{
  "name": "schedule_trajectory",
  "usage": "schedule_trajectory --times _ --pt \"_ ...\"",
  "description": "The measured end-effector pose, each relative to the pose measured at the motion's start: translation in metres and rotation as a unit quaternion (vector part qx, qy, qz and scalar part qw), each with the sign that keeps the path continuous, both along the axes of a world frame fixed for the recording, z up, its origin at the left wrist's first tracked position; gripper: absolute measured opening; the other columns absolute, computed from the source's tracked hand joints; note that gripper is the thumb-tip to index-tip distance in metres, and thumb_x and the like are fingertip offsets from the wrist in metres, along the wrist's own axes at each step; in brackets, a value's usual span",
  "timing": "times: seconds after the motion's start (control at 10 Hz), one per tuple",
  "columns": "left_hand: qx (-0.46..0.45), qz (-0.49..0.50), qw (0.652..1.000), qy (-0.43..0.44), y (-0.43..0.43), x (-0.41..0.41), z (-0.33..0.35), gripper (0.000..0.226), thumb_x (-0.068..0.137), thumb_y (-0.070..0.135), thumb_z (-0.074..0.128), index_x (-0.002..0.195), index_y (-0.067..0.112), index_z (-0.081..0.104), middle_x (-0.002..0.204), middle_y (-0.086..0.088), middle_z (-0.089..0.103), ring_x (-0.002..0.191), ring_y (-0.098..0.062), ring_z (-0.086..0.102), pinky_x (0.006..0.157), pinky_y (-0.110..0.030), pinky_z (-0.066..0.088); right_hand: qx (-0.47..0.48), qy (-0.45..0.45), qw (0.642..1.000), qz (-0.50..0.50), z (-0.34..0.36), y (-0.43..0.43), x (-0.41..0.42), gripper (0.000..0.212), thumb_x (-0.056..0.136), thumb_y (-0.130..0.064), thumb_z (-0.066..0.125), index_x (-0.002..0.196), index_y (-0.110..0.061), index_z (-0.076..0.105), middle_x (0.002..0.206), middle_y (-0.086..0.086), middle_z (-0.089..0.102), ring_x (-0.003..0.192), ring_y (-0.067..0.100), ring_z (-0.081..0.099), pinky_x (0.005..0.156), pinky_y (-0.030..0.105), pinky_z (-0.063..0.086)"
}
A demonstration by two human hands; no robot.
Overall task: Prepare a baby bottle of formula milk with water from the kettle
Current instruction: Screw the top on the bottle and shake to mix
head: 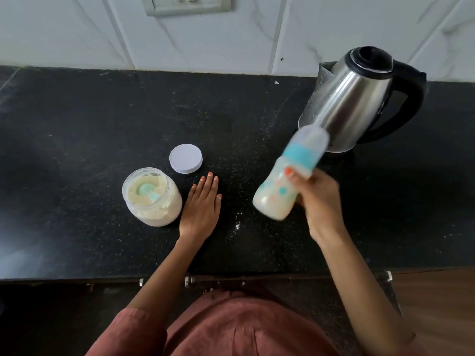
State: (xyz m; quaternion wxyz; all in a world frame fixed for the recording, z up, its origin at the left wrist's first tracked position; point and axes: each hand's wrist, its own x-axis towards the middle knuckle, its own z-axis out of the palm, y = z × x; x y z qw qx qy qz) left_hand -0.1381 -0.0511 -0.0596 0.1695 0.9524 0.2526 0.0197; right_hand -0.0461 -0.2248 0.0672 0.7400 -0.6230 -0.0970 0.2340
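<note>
My right hand [318,201] grips a baby bottle [280,186] above the counter, tilted with its capped top toward the kettle. The bottle has a clear cap, a blue ring and milky liquid inside, and it looks blurred. A steel kettle [359,98] with a black lid and handle stands at the back right. My left hand [201,206] lies flat on the counter with fingers spread, holding nothing. Just left of it stands an open jar of formula powder [151,199] with a green scoop [149,192] lying in the powder.
The jar's white lid [185,158] lies on the black counter [77,137] behind my left hand. Spilled powder specks [236,226] dot the counter between my hands. A tiled wall with a socket plate [187,3] runs along the back.
</note>
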Motion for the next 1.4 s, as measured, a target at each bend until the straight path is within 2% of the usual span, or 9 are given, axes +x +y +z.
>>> schedule_trajectory --times 0.1,0.2,0.4,0.5,0.7,0.8,1.0,1.2,1.4 --pt "0.004 0.000 1.000 0.001 -0.001 0.001 0.000 0.050 0.101 0.028 0.019 0.147 0.015 0.006 0.157 0.001 0.000 0.144 -0.012 -0.003 0.115 -0.027 -0.005 0.009 0.029 0.999 -0.020 -0.003 0.002 -0.001 0.035 0.056 -0.031 0.070 0.088 -0.020 0.065 0.080 -0.008 0.072 0.082 0.008 0.068 0.071 0.027 0.056" --pt "-0.003 -0.001 1.000 0.003 0.000 0.002 0.000 0.050 0.101 0.028 0.019 0.147 0.015 0.006 0.157 0.001 0.000 0.144 -0.012 -0.003 0.115 -0.027 -0.005 -0.075 -0.012 0.991 0.108 -0.002 0.000 -0.017 0.034 0.053 -0.027 0.071 0.086 -0.020 0.066 0.078 -0.008 0.073 0.079 0.007 0.068 0.067 0.021 0.055" --pt "0.004 -0.002 1.000 0.002 0.000 0.001 0.000 0.050 0.101 0.028 0.019 0.147 0.015 0.005 0.157 0.001 0.000 0.144 -0.012 -0.003 0.115 -0.027 -0.005 0.004 0.052 0.998 -0.046 -0.001 0.007 0.001 0.031 0.061 -0.031 0.069 0.089 -0.021 0.064 0.090 -0.003 0.069 0.087 0.011 0.067 0.080 0.033 0.055" --pt "-0.008 -0.003 1.000 0.006 0.000 0.001 -0.001 0.050 0.101 0.028 0.019 0.147 0.016 0.005 0.157 0.002 -0.001 0.144 -0.011 -0.004 0.115 -0.028 -0.005 -0.094 0.009 0.989 0.117 -0.003 0.004 -0.019 0.035 0.054 -0.029 0.072 0.087 -0.020 0.067 0.082 -0.005 0.072 0.085 0.012 0.068 0.075 0.029 0.055" --pt "0.006 -0.001 1.000 0.001 -0.001 0.001 -0.001 0.050 0.101 0.027 0.019 0.147 0.014 0.006 0.157 0.001 0.000 0.144 -0.012 -0.003 0.115 -0.028 -0.004 0.039 0.081 0.993 -0.070 0.001 0.009 -0.001 0.023 0.067 -0.026 0.069 0.089 -0.021 0.064 0.091 -0.002 0.069 0.088 0.011 0.066 0.081 0.034 0.055" --pt "-0.001 -0.003 1.000 0.007 0.000 0.000 -0.001 0.050 0.101 0.027 0.019 0.147 0.015 0.005 0.157 0.001 -0.001 0.144 -0.012 -0.004 0.115 -0.028 -0.004 -0.077 0.015 0.993 0.083 -0.002 0.007 -0.021 0.037 0.054 -0.029 0.072 0.089 -0.019 0.067 0.084 -0.004 0.072 0.084 0.011 0.068 0.079 0.034 0.054" --pt "0.006 -0.002 1.000 -0.005 -0.001 0.000 -0.001 0.050 0.101 0.027 0.020 0.147 0.014 0.007 0.157 0.000 0.002 0.144 -0.013 -0.002 0.115 -0.028 -0.004 0.094 0.109 0.981 -0.132 0.005 0.010 0.003 0.022 0.072 -0.027 0.066 0.092 -0.022 0.062 0.096 -0.004 0.068 0.089 0.008 0.066 0.075 0.027 0.056" --pt "0.001 0.000 1.000 0.004 0.000 0.001 -0.001 0.050 0.101 0.027 0.020 0.147 0.014 0.006 0.157 0.001 0.000 0.144 -0.013 -0.003 0.115 -0.028 -0.004 -0.058 0.029 0.997 0.051 0.002 0.004 -0.018 0.026 0.063 -0.020 0.071 0.088 -0.020 0.066 0.083 -0.005 0.071 0.083 0.009 0.067 0.079 0.032 0.054" --pt "0.011 -0.001 1.000 -0.002 -0.001 0.001 -0.001 0.050 0.101 0.026 0.020 0.147 0.013 0.007 0.157 0.000 0.002 0.144 -0.014 -0.001 0.115 -0.028 -0.004 0.093 0.088 0.986 -0.103 0.008 0.006 -0.001 0.022 0.073 -0.025 0.065 0.094 -0.020 0.062 0.093 -0.004 0.068 0.086 0.007 0.067 0.074 0.028 0.056"
